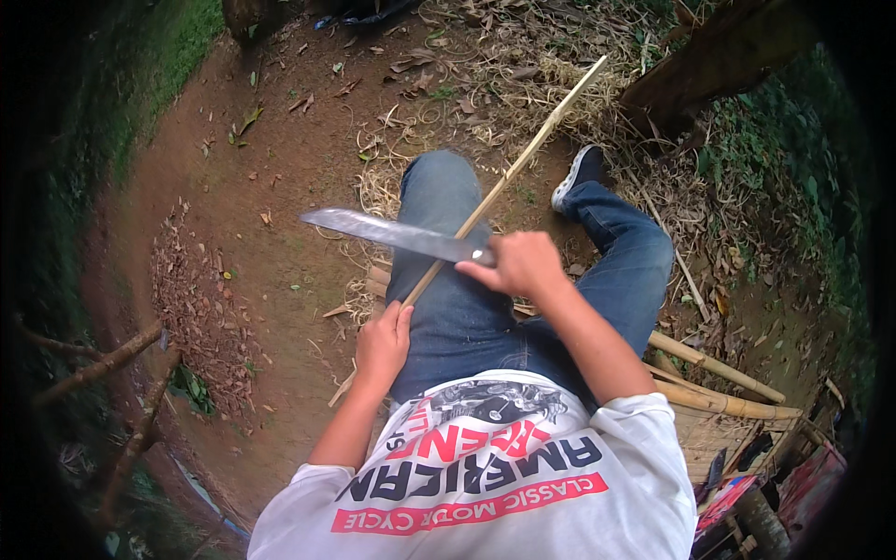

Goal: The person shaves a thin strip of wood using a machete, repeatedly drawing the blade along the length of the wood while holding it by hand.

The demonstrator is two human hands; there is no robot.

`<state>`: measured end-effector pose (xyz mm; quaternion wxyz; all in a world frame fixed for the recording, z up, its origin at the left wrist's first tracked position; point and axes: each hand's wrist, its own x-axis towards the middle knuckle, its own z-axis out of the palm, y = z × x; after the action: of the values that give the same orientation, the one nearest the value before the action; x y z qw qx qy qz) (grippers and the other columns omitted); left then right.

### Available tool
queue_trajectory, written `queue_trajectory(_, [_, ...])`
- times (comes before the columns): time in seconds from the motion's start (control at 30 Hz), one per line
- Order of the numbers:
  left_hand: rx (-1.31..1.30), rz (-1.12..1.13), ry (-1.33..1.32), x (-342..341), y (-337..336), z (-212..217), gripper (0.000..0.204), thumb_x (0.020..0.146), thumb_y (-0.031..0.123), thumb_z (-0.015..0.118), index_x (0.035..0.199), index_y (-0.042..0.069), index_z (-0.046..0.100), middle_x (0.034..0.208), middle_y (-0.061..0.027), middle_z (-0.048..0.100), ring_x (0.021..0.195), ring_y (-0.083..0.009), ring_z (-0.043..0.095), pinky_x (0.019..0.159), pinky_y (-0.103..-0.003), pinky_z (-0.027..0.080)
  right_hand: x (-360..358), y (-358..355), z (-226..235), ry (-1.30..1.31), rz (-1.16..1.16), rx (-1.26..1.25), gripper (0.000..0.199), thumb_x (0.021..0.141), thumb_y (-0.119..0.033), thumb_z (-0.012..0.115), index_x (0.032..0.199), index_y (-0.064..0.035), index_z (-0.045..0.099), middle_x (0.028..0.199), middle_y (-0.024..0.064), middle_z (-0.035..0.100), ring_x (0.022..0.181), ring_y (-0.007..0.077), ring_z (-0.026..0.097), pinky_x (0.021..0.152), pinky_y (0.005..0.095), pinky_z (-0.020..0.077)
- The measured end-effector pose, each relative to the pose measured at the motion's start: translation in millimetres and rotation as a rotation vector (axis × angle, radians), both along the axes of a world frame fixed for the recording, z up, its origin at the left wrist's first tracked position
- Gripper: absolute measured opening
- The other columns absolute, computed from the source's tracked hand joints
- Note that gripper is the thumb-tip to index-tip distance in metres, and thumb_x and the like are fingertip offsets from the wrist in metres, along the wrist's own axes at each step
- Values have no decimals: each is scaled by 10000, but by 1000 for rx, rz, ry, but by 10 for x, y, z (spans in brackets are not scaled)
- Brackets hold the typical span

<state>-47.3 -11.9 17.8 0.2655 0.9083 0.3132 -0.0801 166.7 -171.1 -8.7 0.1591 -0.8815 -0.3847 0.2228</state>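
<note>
Shaving step: long knife (392, 233) clasped in right hand (523, 266), bamboo strip (509, 177) held closed-fisted by left hand (381, 343); a steady stroke along the strip is likely needed.

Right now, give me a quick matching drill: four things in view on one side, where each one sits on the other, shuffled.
Things:
1. knife
2. bamboo strip
3. dry leaf pile
4. bamboo poles

Places:
A. on the bare soil to the person's left
B. in the right hand, blade pointing left
C. lying behind the person's right side
D. slanting over the left knee, lower end in the left hand

Pairs: 1-B, 2-D, 3-A, 4-C
</note>
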Motion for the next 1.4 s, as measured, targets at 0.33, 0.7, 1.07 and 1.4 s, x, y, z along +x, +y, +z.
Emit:
queue_trajectory(0.33, [9, -45, -33, 158, -31, -56, 311, 980, 323, 510, 830, 55, 562, 647, -240, 588, 647, -457, 596, 552, -541, 433, 507, -463, -73, 0, -346, 36, 675, 857, -672, 500, 764, -44, 729, 698, 194, 671, 682, 363, 676, 633, 465, 535])
queue_trajectory(0.7, [35, -60, -57, 66, 92, -34, 326, 988, 303, 502, 811, 34, 546, 634, -245, 574, 634, -462, 581, 540, -535, 419, 941, -756, -244, -140, -259, -69, 763, 816, -764, 465, 691, -50, 701, 648, 161, 663, 651, 330, 680, 588, 445, 532])
queue_trajectory(1.07, [-11, -86, -80, 147, 18, -116, 312, 989, 277, 511, 802, 29, 534, 614, -239, 554, 621, -456, 579, 520, -521, 403, 130, -95, 120, -3, 61, -86, 795, 792, -808, 433, 750, -71, 730, 718, 173, 688, 700, 323, 699, 648, 438, 552])
queue_trajectory(1.4, [85, -79, -156, 107, 116, -151, 310, 986, 252, 515, 795, 9, 539, 624, -245, 538, 601, -459, 556, 511, -493, 389, 875, -755, -101, -172, -388, -37, 712, 860, -726, 444, 748, -84, 734, 675, 143, 677, 670, 304, 689, 598, 419, 542])
